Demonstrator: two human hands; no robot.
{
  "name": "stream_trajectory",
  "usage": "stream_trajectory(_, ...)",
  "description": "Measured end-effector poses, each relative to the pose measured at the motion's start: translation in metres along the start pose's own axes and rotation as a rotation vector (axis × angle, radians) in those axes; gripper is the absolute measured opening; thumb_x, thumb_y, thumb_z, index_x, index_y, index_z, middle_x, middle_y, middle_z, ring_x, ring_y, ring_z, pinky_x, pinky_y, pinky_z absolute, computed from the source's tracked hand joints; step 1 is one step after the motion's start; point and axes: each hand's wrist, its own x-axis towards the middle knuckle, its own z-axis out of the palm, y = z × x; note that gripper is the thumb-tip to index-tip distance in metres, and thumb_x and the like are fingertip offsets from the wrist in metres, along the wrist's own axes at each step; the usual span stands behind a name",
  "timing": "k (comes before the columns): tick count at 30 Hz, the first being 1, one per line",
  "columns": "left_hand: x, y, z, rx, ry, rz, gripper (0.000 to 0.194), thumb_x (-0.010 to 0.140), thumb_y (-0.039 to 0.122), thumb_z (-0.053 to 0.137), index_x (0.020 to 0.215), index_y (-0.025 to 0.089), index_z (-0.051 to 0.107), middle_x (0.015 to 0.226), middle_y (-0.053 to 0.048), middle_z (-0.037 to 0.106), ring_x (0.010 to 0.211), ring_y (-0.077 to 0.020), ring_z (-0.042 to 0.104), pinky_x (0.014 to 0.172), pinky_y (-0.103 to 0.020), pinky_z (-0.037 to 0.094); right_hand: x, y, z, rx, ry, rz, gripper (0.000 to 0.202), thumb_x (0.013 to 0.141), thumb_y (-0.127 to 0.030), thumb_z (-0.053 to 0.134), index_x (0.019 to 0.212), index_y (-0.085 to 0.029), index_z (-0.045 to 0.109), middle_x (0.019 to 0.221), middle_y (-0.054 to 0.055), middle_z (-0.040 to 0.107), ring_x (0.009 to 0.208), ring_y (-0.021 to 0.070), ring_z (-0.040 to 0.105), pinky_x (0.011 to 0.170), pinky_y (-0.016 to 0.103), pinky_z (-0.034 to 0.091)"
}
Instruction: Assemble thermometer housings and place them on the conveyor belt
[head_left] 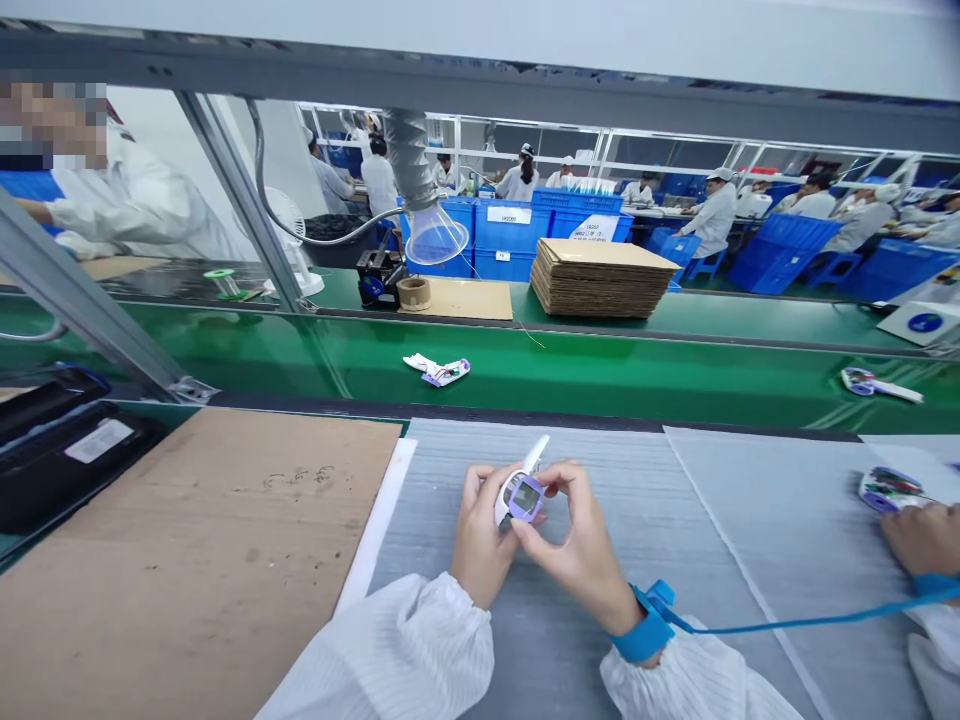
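Head view: left hand (484, 540) and right hand (581, 550) together hold a white-and-purple device (524, 497) above a grey-topped table (622, 480).
A blue bin's (487, 239) label (509, 215) seems to read "IR2000"; the left fingers (489, 490) curl around the white shell (501, 508) while right thumb (529, 541) and fingertips (556, 478) pinch the purple screen frame (527, 516); flat brown cardboard (225, 560) lies at left.

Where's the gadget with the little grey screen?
In the head view, the gadget is below and slightly right of centre, held between the left hand and right hand, over the greyish sheet.
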Motion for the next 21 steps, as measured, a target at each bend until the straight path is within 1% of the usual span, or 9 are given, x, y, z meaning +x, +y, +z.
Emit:
stream_trajectory(4, 0.0006, 0.001, -0.0004, 0.002, -0.005, -0.02, 0.038, 0.074, 0.015, 0.061, 0.111, 0.025, 0.054, 0.098, -0.003, 0.042, 0.091, -0.0175, 0.054, 0.08, -0.033, 0.051, 0.0001, 0.0001, -0.0001, -0.003, -0.028, 0.006, 0.034, 0.07, -0.017, 0.06, 0.098, -0.022, 0.042, 0.09, 0.003, 0.049, 0.08, 0.0183, 0.049, 0.072, 0.033, 0.044)
stream_trajectory(11, 0.0003, 0.0, 0.0012, 0.061, 0.01, -0.017, 0.036, 0.075, 0.018, 0.061, 0.11, 0.023, 0.054, 0.098, -0.004, 0.044, 0.092, -0.0197, 0.054, 0.083, -0.036, 0.048, 0.0, 0.0015, 0.0011, -0.025, -0.011, 0.026, 0.032, 0.071, -0.018, 0.06, 0.098, -0.021, 0.043, 0.089, 0.004, 0.052, 0.08, 0.0186, 0.052, 0.07, 0.032, 0.046)
stream_trajectory(15, -0.0002, -0.0004, 0.0006, 0.107, 0.002, 0.01, 0.037, 0.076, 0.018, 0.06, 0.112, 0.023, 0.052, 0.097, -0.004, 0.044, 0.091, -0.019, 0.053, 0.082, -0.034, 0.048, 0.0009, 0.0, -0.0013, -0.022, -0.03, 0.025, 0.032, 0.071, -0.018, 0.061, 0.098, -0.021, 0.044, 0.089, 0.004, 0.053, 0.081, 0.0193, 0.054, 0.07, 0.033, 0.047)
stream_trajectory(18, -0.0005, 0.0005, -0.0021, 0.173, -0.01, 0.047, 0.038, 0.077, 0.022, 0.06, 0.114, 0.023, 0.051, 0.097, -0.005, 0.043, 0.091, -0.0194, 0.052, 0.081, -0.034, 0.047, 0.0005, -0.0029, -0.0029, -0.033, -0.041, 0.031, 0.033, 0.072, -0.019, 0.062, 0.099, -0.022, 0.044, 0.09, 0.004, 0.054, 0.082, 0.0199, 0.054, 0.071, 0.033, 0.047)
stream_trajectory(21, -0.0006, 0.0016, -0.0049, 0.232, -0.015, 0.071, 0.04, 0.077, 0.026, 0.061, 0.115, 0.022, 0.05, 0.098, -0.006, 0.043, 0.089, -0.0198, 0.052, 0.079, -0.033, 0.047, -0.0011, -0.0055, -0.0024, -0.072, -0.038, 0.017, 0.036, 0.074, -0.022, 0.065, 0.103, -0.023, 0.045, 0.095, 0.005, 0.057, 0.088, 0.0223, 0.055, 0.075, 0.036, 0.046)
